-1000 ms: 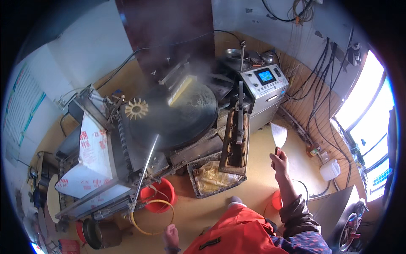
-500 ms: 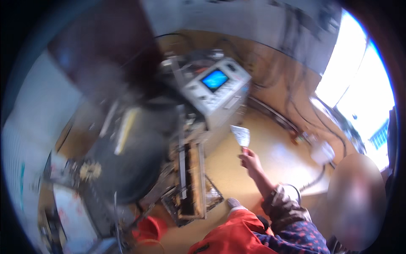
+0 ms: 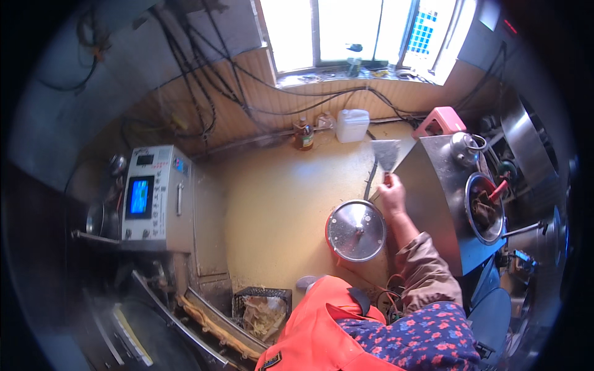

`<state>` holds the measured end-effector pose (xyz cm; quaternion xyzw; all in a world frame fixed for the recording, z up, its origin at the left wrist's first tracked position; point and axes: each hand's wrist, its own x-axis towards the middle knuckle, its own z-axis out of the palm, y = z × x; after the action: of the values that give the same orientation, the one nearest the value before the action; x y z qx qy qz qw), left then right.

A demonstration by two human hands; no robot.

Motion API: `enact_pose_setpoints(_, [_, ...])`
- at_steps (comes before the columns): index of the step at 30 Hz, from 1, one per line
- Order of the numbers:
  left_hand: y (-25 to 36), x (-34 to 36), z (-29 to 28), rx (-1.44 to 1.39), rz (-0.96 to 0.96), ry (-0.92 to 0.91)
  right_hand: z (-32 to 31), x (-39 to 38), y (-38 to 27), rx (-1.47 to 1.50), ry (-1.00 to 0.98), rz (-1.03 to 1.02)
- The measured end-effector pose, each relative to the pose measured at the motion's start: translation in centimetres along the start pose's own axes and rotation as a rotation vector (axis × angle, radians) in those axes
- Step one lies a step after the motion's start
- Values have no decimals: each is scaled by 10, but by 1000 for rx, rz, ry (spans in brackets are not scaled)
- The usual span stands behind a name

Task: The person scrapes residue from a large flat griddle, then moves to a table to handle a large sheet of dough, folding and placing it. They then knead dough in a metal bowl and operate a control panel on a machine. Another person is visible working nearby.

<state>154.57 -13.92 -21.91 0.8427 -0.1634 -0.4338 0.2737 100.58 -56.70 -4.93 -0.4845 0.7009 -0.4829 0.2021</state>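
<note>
Right hand [image 3: 393,196] grips the scraper [image 3: 387,157] blade-outward, long axis pointing forward.

Scraper [image 3: 387,156]: flared grey metal blade, short reddish handle; gripped at handle, blade pointing forward, away from body.

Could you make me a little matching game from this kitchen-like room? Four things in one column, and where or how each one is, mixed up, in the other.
Things:
1. Scraper
2. Kettle
3. White jug
4. Black crate

Places and states:
A. Standing on the floor below the window
B. Holding crumpled pale pieces
C. Gripped in the person's right hand
D. On top of the metal cabinet

Right pairs: 1-C, 2-D, 3-A, 4-B
</note>
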Motion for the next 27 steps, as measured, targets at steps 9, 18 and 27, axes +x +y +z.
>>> enact_pose_setpoints(9, [38,3,32,13,-46,-52,-186,114,105,-704,105,212])
enact_pose_setpoints(18, [-67,-70,2,-255,-242,190,-161,105,81,-1239,113,-31])
enact_pose_setpoints(27, [-298,-269,120,-256,-225,606,110,-164,-24,-169,-777,-730])
